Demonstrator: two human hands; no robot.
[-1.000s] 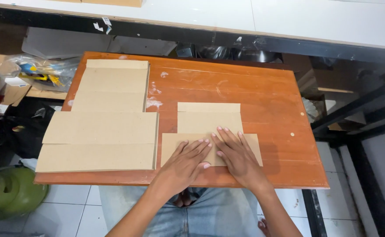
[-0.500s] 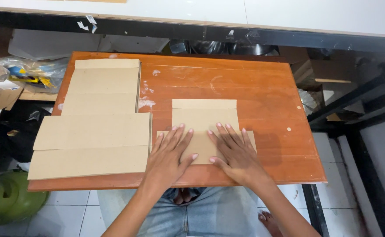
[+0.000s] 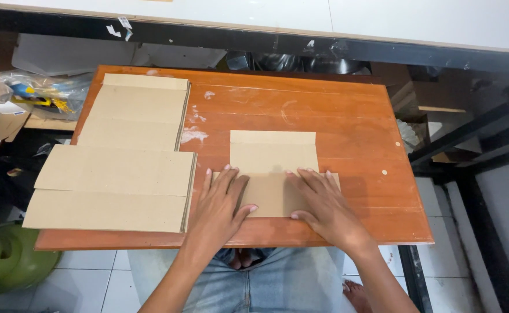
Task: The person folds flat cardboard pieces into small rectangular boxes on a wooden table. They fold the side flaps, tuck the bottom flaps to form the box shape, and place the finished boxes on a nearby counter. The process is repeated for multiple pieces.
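Note:
A small flat cardboard blank (image 3: pixel 273 156) lies near the front middle of an orange wooden table (image 3: pixel 335 122). My left hand (image 3: pixel 220 206) lies flat on its lower left part, fingers spread. On the lower right part my right hand (image 3: pixel 323 204) presses down the same way. Neither hand grips anything. The blank's lower flap is partly hidden under both palms.
A stack of larger flat cardboard blanks (image 3: pixel 121 153) covers the table's left side and overhangs its left edge. A green round container (image 3: pixel 11 261) stands on the tiled floor at the lower left. A plastic bag (image 3: pixel 31 95) and clutter lie left; a dark metal frame (image 3: pixel 469 139) stands right.
Both hands have slid slightly outward on the small blank and spread flatter. The view has shifted a little; the cardboard stacks have not moved.

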